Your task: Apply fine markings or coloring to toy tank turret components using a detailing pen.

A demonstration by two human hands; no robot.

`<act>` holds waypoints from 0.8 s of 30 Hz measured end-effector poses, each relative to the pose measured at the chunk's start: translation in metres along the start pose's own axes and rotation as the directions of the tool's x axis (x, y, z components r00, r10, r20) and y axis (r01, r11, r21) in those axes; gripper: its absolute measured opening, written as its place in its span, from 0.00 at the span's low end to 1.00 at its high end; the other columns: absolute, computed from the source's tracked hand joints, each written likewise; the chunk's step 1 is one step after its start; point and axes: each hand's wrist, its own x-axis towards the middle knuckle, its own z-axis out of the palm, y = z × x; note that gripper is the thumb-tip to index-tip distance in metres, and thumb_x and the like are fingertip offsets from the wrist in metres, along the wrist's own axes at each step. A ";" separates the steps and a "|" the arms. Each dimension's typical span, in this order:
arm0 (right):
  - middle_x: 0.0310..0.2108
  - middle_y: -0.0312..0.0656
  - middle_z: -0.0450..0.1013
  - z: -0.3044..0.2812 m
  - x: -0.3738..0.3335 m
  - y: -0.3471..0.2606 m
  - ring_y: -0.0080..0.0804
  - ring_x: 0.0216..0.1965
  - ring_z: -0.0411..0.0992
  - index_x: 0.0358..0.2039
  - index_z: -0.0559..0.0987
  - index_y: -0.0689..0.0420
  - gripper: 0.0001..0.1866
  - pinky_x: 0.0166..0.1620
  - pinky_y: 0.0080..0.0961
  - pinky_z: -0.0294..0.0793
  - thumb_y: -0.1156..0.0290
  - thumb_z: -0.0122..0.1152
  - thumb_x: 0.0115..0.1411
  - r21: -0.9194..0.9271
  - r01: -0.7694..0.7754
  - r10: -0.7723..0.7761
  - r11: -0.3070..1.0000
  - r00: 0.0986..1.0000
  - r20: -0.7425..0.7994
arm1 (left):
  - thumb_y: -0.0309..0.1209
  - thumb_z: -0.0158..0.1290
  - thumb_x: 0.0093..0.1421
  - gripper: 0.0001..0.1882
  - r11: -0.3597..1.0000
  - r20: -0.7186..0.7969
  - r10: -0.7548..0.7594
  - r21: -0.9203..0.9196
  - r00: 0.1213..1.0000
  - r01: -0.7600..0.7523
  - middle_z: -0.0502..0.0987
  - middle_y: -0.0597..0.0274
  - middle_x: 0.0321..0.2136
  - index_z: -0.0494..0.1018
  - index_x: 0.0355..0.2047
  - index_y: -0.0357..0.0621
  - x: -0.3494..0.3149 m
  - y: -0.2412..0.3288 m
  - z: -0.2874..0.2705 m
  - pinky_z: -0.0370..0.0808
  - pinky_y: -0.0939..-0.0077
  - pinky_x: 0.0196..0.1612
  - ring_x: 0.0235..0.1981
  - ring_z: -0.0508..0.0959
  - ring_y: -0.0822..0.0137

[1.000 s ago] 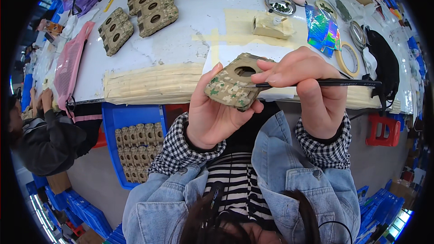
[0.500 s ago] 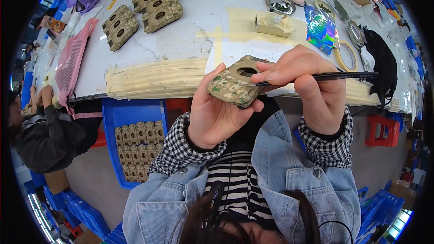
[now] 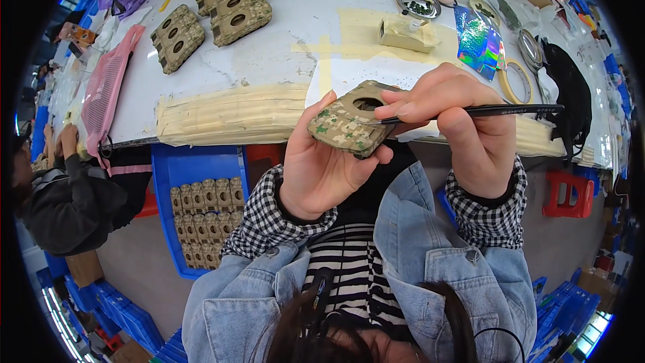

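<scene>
My left hand (image 3: 316, 178) is closed round the edges of a camouflage-patterned model tank hull (image 3: 344, 128), tilted, with a round hole in its upper side. Green and tan square specks show on its surface. My right hand (image 3: 474, 128) pinches black tweezers (image 3: 514, 110), held almost level. Their tip touches or hovers just over the hull beside the hole; I cannot tell which. Under the hands, a white paper sheet (image 3: 327, 87) with tiny dark specks lies at the table's near edge.
More hulls (image 3: 240, 19) stand at the back left, and others fill a blue crate (image 3: 165, 212) below the table. At right are a metal dish (image 3: 418, 1) with dark green bits, a taped block (image 3: 406, 35), holographic sheet (image 3: 478, 44) and tape roll (image 3: 516, 83). A co-worker (image 3: 74, 195) sits left.
The tweezer tip has shifted slightly up and left over the hull, toward the hole. The hull stays in my left hand, nearly unmoved.
</scene>
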 end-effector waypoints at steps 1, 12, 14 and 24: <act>0.28 0.45 0.69 0.000 0.000 0.000 0.35 0.34 0.72 0.33 0.76 0.65 0.19 0.46 0.39 0.75 0.61 0.46 0.65 -0.005 0.000 0.000 1.000 1.000 0.002 | 0.47 0.31 0.67 0.28 1.000 0.000 0.001 -0.001 1.000 -0.001 0.67 0.38 0.49 0.57 0.57 0.37 0.000 0.000 0.000 0.81 0.64 0.42 0.43 0.76 0.43; 0.29 0.46 0.69 -0.006 0.001 0.002 0.38 0.35 0.73 0.33 0.76 0.66 0.19 0.46 0.39 0.75 0.60 0.46 0.64 -0.037 0.017 -0.016 0.999 0.999 0.041 | 0.47 0.31 0.67 0.28 1.000 -0.005 -0.005 -0.007 1.000 0.005 0.69 0.38 0.48 0.57 0.56 0.36 0.002 0.000 -0.001 0.81 0.64 0.42 0.43 0.76 0.43; 0.29 0.46 0.70 -0.006 0.001 0.002 0.37 0.34 0.73 0.33 0.76 0.66 0.19 0.45 0.39 0.75 0.60 0.46 0.64 -0.047 0.021 -0.019 0.999 0.999 0.038 | 0.47 0.31 0.67 0.28 1.000 -0.009 -0.006 -0.008 1.000 0.006 0.69 0.39 0.48 0.57 0.56 0.36 0.002 0.001 -0.002 0.81 0.64 0.42 0.43 0.76 0.43; 0.29 0.46 0.72 0.003 -0.001 0.003 0.33 0.33 0.70 0.32 0.77 0.66 0.20 0.45 0.37 0.75 0.60 0.46 0.64 0.019 -0.002 0.003 1.000 0.999 -0.043 | 0.47 0.30 0.67 0.28 1.000 -0.002 0.006 -0.030 1.000 -0.006 0.67 0.37 0.49 0.57 0.57 0.35 0.003 0.000 -0.002 0.81 0.64 0.42 0.43 0.76 0.43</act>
